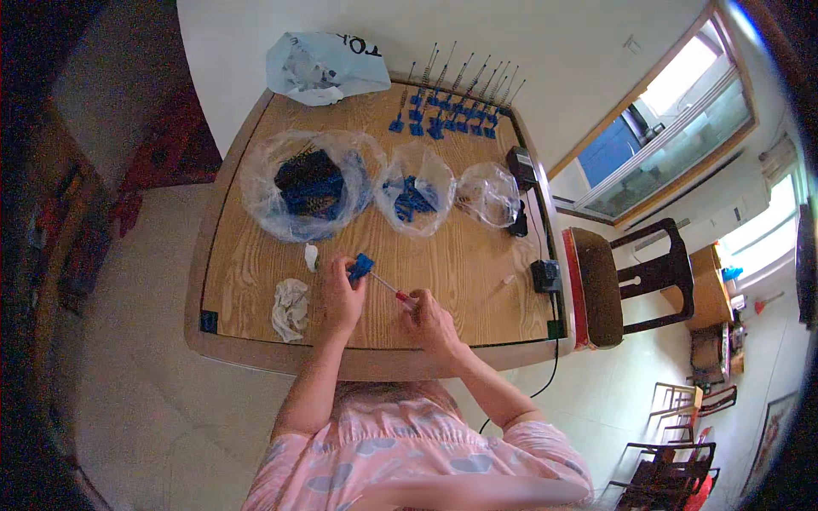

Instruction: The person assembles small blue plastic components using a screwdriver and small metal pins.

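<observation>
L hand (343, 295) grips blue part (361, 266), R hand (432, 322) grips driver (402, 297) w/ long axis aimed up-left at blue part, contact unclear.

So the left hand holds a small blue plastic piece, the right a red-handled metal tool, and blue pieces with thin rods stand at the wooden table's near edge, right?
Not quite: the head view shows the blue pieces with thin rods standing toward the far edge of the wooden table. The left hand holds the small blue plastic piece, and the right hand the red-handled metal tool.
</observation>
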A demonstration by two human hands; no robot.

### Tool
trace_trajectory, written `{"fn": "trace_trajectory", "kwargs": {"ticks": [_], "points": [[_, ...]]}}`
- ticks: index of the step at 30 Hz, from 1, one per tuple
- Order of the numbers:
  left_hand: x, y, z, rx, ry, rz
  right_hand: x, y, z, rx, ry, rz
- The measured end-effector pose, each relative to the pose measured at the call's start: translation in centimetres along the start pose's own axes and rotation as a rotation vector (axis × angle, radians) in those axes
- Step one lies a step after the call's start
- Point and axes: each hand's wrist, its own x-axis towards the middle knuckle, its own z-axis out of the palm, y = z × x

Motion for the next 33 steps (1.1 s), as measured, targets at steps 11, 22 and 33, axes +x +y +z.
{"fn": "trace_trajectory", "kwargs": {"ticks": [11, 22, 33], "points": [[-0.8, -1.4, 0.9, 0.034, -0.065, -0.057, -0.7, -0.5, -1.3, -0.041, 0.028, -0.139], [-0.4, -2.3, 1.5, 0.058, -0.098, 0.024, 0.5, 0.9, -0.5, 0.297, -0.101, -0.039], [0.4, -2.1, -2.4, -0.165, -0.531, -0.06, 1.3, 1.5, -4.3, -0.052, -0.036, -0.125]]}}
